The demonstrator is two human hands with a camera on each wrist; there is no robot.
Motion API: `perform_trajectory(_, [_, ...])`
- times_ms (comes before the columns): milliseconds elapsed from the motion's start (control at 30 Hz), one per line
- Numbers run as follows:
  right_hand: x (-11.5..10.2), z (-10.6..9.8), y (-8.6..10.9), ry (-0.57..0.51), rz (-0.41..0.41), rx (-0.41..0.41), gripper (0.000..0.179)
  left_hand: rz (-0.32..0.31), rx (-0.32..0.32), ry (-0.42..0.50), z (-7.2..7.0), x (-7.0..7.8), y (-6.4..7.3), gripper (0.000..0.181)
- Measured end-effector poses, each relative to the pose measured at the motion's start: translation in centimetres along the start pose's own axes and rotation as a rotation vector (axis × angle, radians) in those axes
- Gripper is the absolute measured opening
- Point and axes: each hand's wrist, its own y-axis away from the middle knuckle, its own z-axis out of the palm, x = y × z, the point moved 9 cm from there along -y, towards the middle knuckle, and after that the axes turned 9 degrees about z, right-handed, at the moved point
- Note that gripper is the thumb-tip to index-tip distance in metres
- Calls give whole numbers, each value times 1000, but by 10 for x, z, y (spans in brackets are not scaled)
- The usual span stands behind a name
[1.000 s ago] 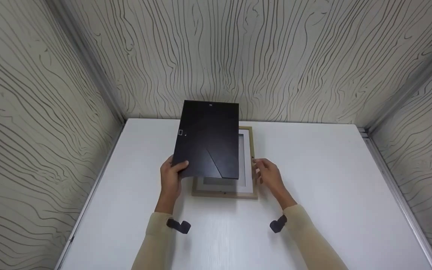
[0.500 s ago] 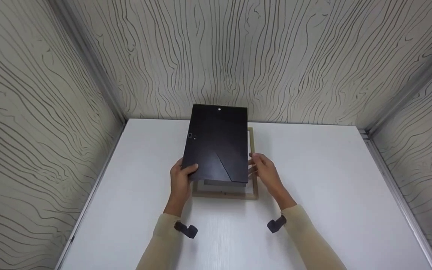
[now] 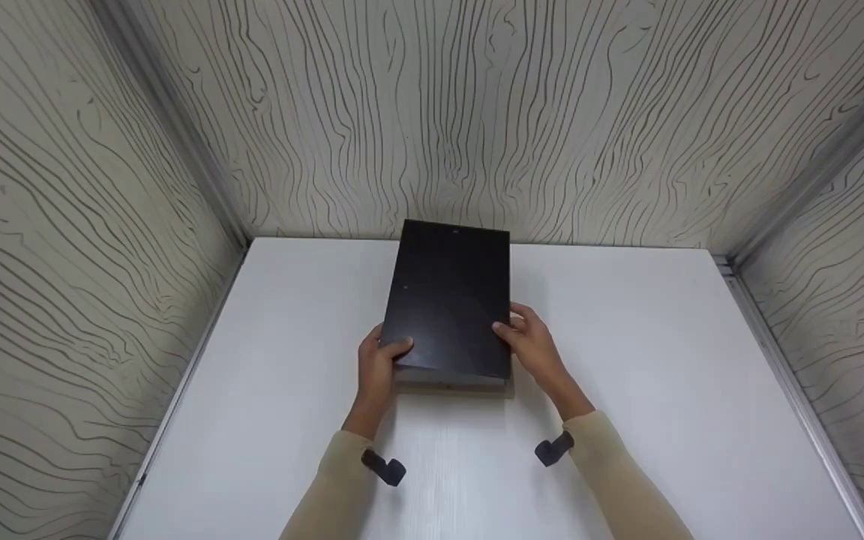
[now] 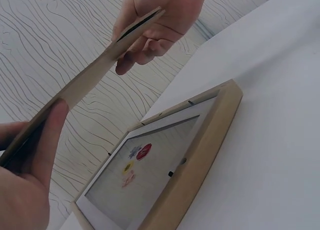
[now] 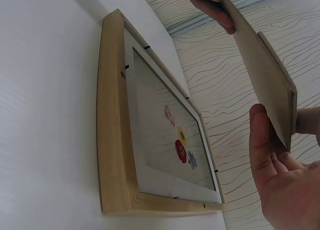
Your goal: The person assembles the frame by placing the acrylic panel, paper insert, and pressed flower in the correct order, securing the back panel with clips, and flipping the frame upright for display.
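- The left hand (image 3: 378, 369) pinches the near left part of a thin rectangular black-faced board (image 3: 447, 300), its thumb lying on the black side and its fingers underneath
- The right hand (image 3: 537, 349) grips the board's right edge likewise, thumb on top, fingertips against the pale brown underside; the two hands are apart, one on each side
- The board hangs tilted above a rectangular pale wooden picture frame (image 5: 112, 125), not touching it, and the frame lies on a white tabletop (image 3: 627, 375)
- Within the frame, a flat white border (image 5: 170, 185) surrounds a clear pane showing small red, yellow, blue and pink flower shapes (image 5: 181, 151) (whether they lie on or under the pane, I cannot tell)
- From the head, the board hides nearly all of the frame except a near strip, and most of the gripping fingers
- The right wrist view cuts off the left hand at the top
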Motion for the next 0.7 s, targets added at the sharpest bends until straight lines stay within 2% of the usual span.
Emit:
perform_trajectory(133, [3,-1,-2,-22,17,9,57,-7,-8,-48,0,-3,2,53])
perform_trajectory(433, [13,0,-5,-38,54,0,57,26,-67,-248,-3,-6,0,48])
perform_trajectory(700, [18,0,-10,-25,39,-16,57,0,-64,-394,-11,-7,-8,43])
